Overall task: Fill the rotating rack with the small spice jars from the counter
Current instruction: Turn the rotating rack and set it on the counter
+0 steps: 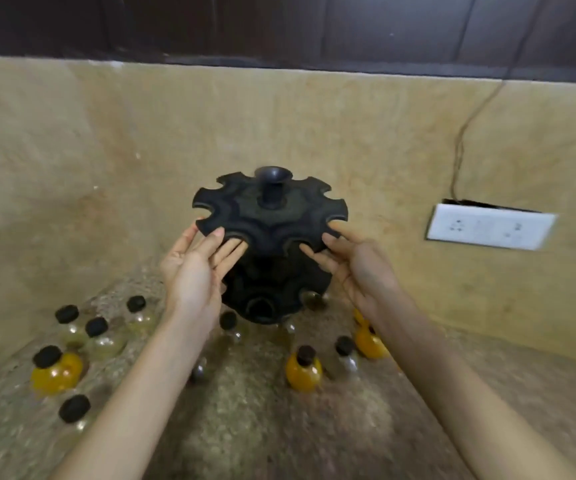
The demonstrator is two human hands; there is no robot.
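Speckled granite counter [245,427], beige stone backsplash [72,150] behind. Socket plate [490,230] at 3 o'clock from the rack, with a cable [466,126] running up from it.

Black rack [269,216] stands on the counter, centre frame, near the backsplash. Axis is vertical, with the knob [273,174] on top of the spindle. Two tiers, notches open outward all round. Top-tier notches look empty. Something glassy at the lower tier's 4 o'clock, too blurred to say if it's seated.

Left hand [193,271] is at the rack's 8 o'clock, right hand [359,268] at 4 o'clock. Both have fingers straight, tips laid on the top tier's rim. Neither grips anything.

Spice jars [345,355] sit loose on the counter, all upright, caps [74,408] up, long axis vertical. One group at 7–8 o'clock includes an orange jar [57,372] and a clear jar [103,339]. More at 5 o'clock, including a second orange jar [303,370].

Handling, my read:
- **Jars:** look like glass, so light, rigid, smooth, and breakable if knocked together.
- **Grip:** take by the neck just under the cap, or pinch the cap. Keep upright and slide the neck sideways into a notch.
- **Rack:** looks like stiff, light plastic and should spin freely, so steady a tier with the free hand while loading.
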